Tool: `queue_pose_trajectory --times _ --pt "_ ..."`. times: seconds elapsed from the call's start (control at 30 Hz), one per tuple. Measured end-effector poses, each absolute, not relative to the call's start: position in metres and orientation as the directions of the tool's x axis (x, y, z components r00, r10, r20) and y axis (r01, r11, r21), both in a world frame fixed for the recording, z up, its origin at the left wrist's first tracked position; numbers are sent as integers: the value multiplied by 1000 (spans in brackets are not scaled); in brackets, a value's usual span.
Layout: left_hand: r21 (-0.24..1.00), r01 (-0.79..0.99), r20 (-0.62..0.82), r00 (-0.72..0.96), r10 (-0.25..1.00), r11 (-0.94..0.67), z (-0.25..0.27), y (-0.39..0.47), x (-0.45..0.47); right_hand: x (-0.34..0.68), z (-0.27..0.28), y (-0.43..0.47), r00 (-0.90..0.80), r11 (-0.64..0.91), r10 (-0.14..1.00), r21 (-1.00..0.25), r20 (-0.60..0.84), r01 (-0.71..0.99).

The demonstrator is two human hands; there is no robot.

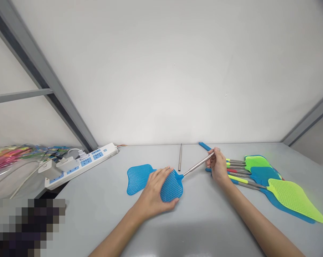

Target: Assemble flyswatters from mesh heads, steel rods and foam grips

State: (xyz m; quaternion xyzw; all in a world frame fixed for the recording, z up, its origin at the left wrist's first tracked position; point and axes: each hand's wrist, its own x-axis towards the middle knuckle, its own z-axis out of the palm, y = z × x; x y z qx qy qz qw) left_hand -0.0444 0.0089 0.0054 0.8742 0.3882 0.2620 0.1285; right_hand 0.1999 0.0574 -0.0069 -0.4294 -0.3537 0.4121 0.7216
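Observation:
A blue fly swatter head [172,187] with a mesh of small holes is gripped by my left hand [157,191], fingers across its top and thumb at its lower edge. A thin silver telescopic rod [197,165] slants up to the right from the head's neck and meets it there. My right hand [217,166] pinches the rod's upper end. Just left of my left hand lies a second blue swatter head [140,178], partly hidden by that hand. Behind, a loose silver rod [180,157] lies apart. A blue handle [204,145] rests beyond my right hand.
Several fly swatters, with a yellow-green one [295,200] on top, are piled at the right. A white power strip [83,164] with plugs lies at the left, near bright items in clear plastic [11,160]. A white wall [172,71] stands behind the grey table [204,228].

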Motion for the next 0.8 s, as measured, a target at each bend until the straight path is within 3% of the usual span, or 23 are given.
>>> queue_pose_trajectory --times 0.8 --pt "470 629 348 512 785 -619 1 10 -46 195 -9 56 333 268 931 -900 150 -345"
